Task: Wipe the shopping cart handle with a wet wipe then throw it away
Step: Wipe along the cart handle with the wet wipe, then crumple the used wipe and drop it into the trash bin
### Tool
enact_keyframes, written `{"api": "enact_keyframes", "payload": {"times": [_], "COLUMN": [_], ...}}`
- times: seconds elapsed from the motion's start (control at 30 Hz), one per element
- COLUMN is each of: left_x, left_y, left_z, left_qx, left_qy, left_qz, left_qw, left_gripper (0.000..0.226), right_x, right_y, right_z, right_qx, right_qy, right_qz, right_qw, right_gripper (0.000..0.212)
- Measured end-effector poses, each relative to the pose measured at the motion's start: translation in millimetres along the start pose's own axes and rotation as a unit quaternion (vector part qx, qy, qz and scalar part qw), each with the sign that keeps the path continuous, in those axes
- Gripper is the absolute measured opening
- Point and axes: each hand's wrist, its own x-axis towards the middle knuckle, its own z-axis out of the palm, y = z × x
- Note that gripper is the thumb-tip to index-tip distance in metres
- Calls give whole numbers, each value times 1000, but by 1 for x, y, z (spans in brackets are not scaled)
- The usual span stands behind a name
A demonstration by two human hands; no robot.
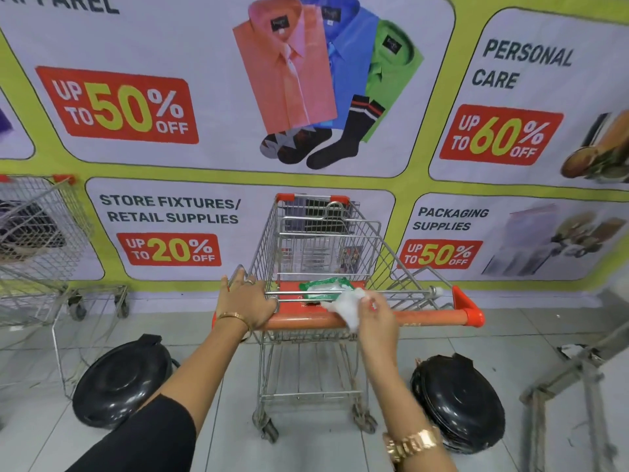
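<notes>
A wire shopping cart point(320, 240) stands in front of me with an orange handle point(425, 316) running across its near end. My left hand point(248, 303) grips the left end of the handle. My right hand point(376, 316) holds a crumpled white wet wipe point(347, 306) against the middle of the handle. A green pack of wipes point(323, 288) lies on the orange child-seat flap just behind the handle.
Two black lidded bins sit on the tiled floor, one to the left point(124, 379) and one to the right point(457, 403) of the cart. Another wire cart point(41, 233) stands at the far left. A metal frame point(571, 379) leans at right. A poster wall point(238, 131) is behind.
</notes>
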Motion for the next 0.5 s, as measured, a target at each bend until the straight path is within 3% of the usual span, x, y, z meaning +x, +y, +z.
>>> {"api": "enact_keyframes", "payload": {"times": [0.07,0.13,0.2,0.27,0.37,0.5], "left_x": [-3,-9,-20,-32,-43,-46], "left_y": [-1,-1,3,15,41,78], "left_z": [-1,-4,-13,-30,-55,-78], "left_qx": [-47,-116,-231,-364,-505,-547], "left_qy": [32,70,101,100,-12,-144], "left_qz": [15,31,51,94,173,244], "left_qw": [998,990,966,921,846,788], "left_gripper": [52,44,37,36,45,52], "right_x": [9,14,13,13,14,14], "right_y": [-19,-38,-57,-73,-86,-97], "right_z": [-17,-35,-52,-65,-79,-101], "right_qx": [168,282,334,337,355,380], "right_qy": [-12,-21,-41,-61,-68,-88], "right_qz": [80,100,80,62,58,47], "right_qw": [982,954,938,938,931,920], "right_gripper": [15,17,16,19,20,20]}}
